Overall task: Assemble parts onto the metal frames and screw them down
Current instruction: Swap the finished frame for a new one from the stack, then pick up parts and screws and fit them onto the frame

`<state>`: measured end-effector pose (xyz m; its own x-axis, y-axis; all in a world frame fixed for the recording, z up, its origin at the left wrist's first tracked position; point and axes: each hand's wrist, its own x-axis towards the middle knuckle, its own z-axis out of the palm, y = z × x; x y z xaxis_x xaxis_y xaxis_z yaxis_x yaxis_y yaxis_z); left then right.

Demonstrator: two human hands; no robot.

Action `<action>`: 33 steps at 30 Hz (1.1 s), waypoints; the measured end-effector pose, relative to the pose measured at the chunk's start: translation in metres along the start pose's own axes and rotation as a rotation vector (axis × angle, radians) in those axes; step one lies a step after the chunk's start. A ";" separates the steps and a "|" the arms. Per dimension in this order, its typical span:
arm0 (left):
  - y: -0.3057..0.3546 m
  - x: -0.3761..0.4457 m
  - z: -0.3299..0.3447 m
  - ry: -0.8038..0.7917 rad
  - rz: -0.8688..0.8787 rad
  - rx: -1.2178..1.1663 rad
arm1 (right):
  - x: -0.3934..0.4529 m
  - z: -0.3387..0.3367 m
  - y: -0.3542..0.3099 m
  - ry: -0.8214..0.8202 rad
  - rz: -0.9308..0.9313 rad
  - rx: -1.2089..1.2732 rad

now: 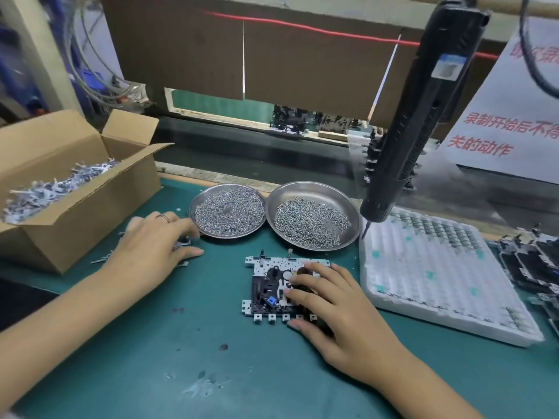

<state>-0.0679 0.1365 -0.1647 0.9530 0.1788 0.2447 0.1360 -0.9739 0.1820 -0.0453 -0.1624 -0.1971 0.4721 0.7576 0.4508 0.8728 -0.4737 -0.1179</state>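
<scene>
A white metal frame [266, 264] with black plastic parts and a small blue piece lies flat on the green mat in the middle. My right hand [335, 309] rests on its right half, fingers curled over a dark part there. My left hand [151, 246] lies palm down on the mat to the left, its fingertips on a few small grey metal pieces [181, 244] beside the left dish. Whether it pinches one is hidden. Two round steel dishes, the left dish [229, 213] and the right dish [311, 216], hold several small screws.
An open cardboard box [75, 195] of grey metal pieces stands at the left. A black electric screwdriver [420, 116] hangs above the right dish. A white foam tray [438, 276] lies at the right, with more assembled frames [532, 261] beyond it. A conveyor runs along the back.
</scene>
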 end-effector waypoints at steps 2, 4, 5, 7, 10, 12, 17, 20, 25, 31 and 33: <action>-0.002 -0.001 0.002 0.022 0.035 -0.034 | 0.000 0.001 0.000 0.000 0.005 0.018; -0.002 -0.003 0.004 0.049 0.062 -0.062 | 0.000 0.001 0.000 -0.002 0.007 0.028; -0.002 -0.004 0.005 0.067 0.070 -0.065 | 0.000 0.001 0.000 -0.004 0.009 0.033; -0.001 -0.005 0.006 0.094 0.090 -0.037 | 0.000 0.002 0.000 -0.009 0.013 0.048; 0.001 -0.005 0.008 0.077 0.088 0.015 | 0.000 0.002 0.001 -0.008 0.013 0.066; 0.001 -0.006 0.009 0.126 0.098 -0.025 | 0.000 0.001 0.000 0.012 0.013 0.071; 0.011 -0.007 -0.006 0.397 0.165 -0.229 | 0.001 -0.001 -0.005 0.179 0.015 0.139; 0.030 -0.012 -0.016 0.453 0.401 -0.228 | 0.005 -0.005 -0.012 0.382 0.132 0.359; 0.095 -0.033 -0.003 0.441 0.743 -0.200 | 0.014 -0.010 -0.029 0.424 0.393 0.971; 0.119 -0.040 0.020 0.366 0.701 -0.410 | 0.010 -0.022 -0.022 0.417 0.501 1.014; 0.118 -0.042 0.025 0.305 0.668 -0.548 | 0.010 -0.023 -0.018 0.387 0.527 1.031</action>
<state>-0.0845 0.0101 -0.1775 0.6638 -0.2927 0.6882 -0.6397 -0.6989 0.3198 -0.0594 -0.1565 -0.1701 0.8835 0.3127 0.3489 0.3582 0.0290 -0.9332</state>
